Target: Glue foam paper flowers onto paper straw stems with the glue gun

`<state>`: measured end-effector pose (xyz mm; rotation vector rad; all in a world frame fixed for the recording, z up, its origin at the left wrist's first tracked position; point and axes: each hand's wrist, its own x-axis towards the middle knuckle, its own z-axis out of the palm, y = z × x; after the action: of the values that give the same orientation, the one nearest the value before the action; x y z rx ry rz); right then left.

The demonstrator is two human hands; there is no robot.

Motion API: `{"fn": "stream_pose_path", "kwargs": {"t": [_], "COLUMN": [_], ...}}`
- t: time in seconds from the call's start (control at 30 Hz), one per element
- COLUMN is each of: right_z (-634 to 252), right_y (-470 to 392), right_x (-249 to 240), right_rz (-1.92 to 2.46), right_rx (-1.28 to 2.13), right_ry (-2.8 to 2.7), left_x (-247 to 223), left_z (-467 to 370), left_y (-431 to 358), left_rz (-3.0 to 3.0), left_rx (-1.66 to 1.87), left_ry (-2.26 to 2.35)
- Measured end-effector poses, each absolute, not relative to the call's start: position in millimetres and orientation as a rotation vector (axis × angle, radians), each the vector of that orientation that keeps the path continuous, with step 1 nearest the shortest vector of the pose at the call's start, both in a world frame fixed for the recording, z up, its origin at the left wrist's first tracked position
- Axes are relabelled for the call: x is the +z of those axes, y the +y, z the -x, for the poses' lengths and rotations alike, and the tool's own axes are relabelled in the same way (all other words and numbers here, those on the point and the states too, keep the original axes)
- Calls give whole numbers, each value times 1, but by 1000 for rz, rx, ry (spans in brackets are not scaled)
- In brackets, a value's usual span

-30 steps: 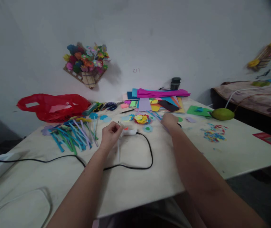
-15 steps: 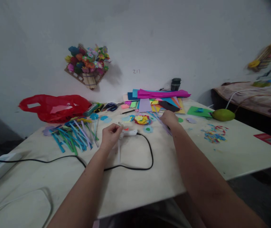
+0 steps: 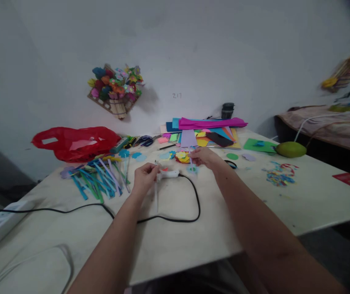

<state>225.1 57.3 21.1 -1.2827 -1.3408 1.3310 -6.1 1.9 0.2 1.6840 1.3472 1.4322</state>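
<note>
My left hand [image 3: 146, 176] is closed, its fingertips pinched at the front end of a white glue gun [image 3: 169, 174] lying on the table. A pale glue stick [image 3: 155, 198] sticks out of the gun's back toward me. Between the fingers of my right hand [image 3: 204, 157] is a narrow lilac paper strip [image 3: 191, 162], held upright over the paper flowers. Under and behind it are a layered yellow and red paper flower [image 3: 182, 157] and a pale blue disc with a green centre [image 3: 192, 169]. A black loop [image 3: 231, 164], perhaps a scissor handle, lies beside my right wrist.
Coloured strips [image 3: 93, 179] and a red plastic bag [image 3: 77, 141] are at the left. Coloured sheets [image 3: 212, 123] are stacked at the back. A green oval object [image 3: 290, 149] and paper scraps [image 3: 279, 174] lie right. The black cord [image 3: 198, 204] loops across the table.
My right hand has moved left and toward me from near the paper sheets, and the lilac strip now stands upright in its fingers. My left hand stays at the glue gun. The view has shifted slightly.
</note>
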Motion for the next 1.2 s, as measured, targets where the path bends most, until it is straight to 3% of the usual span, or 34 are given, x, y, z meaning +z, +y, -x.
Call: {"fn": "stream_pose_path", "kwargs": {"t": [0.23, 1.2], "right_z": [-201, -174], "right_y": [54, 40], "right_x": [17, 9], "right_rz": [1038, 1060], "right_rx": [1563, 1601], "right_ry": [-1504, -1603], "left_x": [-1, -5], "left_z": [10, 14], "left_y": [5, 9], "left_rz": [-1519, -1337], "left_rx": [1427, 1443], "left_ry": [1158, 1012]}}
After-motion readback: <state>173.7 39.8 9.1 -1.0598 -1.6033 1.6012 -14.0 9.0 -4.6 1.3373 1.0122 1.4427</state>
